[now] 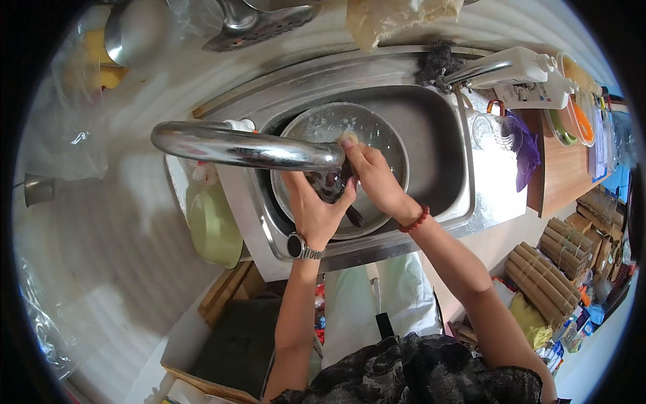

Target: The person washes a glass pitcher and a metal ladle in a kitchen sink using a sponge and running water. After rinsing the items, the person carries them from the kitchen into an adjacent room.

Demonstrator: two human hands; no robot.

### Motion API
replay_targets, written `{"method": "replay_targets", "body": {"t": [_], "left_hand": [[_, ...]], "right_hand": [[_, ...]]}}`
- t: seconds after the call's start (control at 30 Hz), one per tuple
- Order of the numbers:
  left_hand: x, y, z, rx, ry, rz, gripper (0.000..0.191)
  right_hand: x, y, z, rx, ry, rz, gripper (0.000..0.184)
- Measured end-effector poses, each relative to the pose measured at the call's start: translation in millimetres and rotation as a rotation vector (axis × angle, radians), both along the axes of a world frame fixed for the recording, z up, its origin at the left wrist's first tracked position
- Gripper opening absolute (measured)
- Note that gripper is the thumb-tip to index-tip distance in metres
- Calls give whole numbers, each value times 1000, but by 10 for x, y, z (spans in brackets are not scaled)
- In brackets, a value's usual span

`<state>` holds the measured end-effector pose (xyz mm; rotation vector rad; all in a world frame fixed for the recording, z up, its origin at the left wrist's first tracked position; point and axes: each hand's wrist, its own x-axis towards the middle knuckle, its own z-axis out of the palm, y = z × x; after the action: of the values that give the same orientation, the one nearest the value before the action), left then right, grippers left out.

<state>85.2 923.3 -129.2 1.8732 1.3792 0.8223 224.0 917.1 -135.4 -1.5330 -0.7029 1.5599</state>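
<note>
A round metal basin (386,139) stands in the left part of a stainless steel sink (434,126), its inside wet with foam or drops. Over it, my left hand (318,214) grips a dark, glossy utensil (330,184), mostly hidden by my fingers and the tap. A dark handle-like end (355,217) points down toward the basin's near side. My right hand (381,179) pinches a pale yellowish scrubbing pad (348,137) against or just beside the utensil. The curved chrome tap (242,146) passes above my left fingers.
A second, smaller tap (477,72) and white plastic bottles (520,65) stand at the back right. A dark scouring pad (441,58) lies on the sink's back edge. A green plastic basin (214,227) is left of the sink. A perforated skimmer (260,28) hangs above.
</note>
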Motion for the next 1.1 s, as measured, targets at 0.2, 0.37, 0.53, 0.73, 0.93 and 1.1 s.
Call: {"method": "replay_targets", "body": {"t": [0.2,0.37,0.53,0.73,0.93,1.1], "left_hand": [[-46,-8,112,243,296,-328,90],[-163,5,-62,-90,-237,-157,97],[-158,-10,-38,-833,-930,159,61],[-199,-1,-147,-1088,-925,328,41],[-85,-104,-283,-299,-420,129,71],[33,-2,-139,-307,-547,198,63]], "right_hand": [[218,298,40,-468,546,33,31],[-7,178,255,-126,446,-19,35],[-161,-38,41,370,97,58,29],[-198,-171,144,228,-94,160,27],[-109,79,31,-142,327,-87,30],[-350,-119,-319,53,21,-160,30]]}}
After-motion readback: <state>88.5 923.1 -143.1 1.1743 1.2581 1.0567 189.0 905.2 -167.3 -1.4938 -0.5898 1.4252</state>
